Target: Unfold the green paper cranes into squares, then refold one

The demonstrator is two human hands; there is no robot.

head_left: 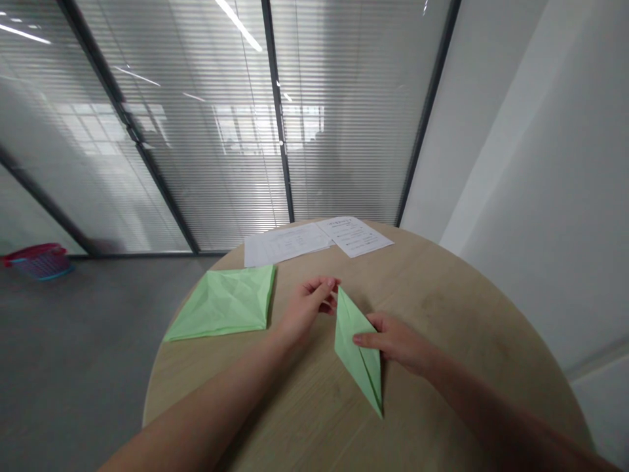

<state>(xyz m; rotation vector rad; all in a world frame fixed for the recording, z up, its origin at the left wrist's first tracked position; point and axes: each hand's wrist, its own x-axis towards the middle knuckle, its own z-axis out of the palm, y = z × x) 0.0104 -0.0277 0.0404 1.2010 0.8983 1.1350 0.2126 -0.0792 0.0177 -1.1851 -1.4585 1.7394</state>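
Observation:
A sheet of light green paper [350,328], folded into a narrow diamond with a lengthwise crease, is held up at a tilt over the table. My right hand [393,337] grips its right side, thumb on the near face and fingers behind. At the paper's upper tip, my left hand [314,301] has its thumb and index finger pinched together, right at the point. The other fingers of that hand are loosely curled. Left of my left hand lies a stack of green paper [236,301] with crease marks on its top sheet.
White printed sheets [289,244] and another printed page [354,236] lie at the far edge of the round wooden table [442,314]. Beyond stands a glass partition with blinds [344,144]. A white wall [550,196] is at right. A red and blue basket [42,262] sits on the floor.

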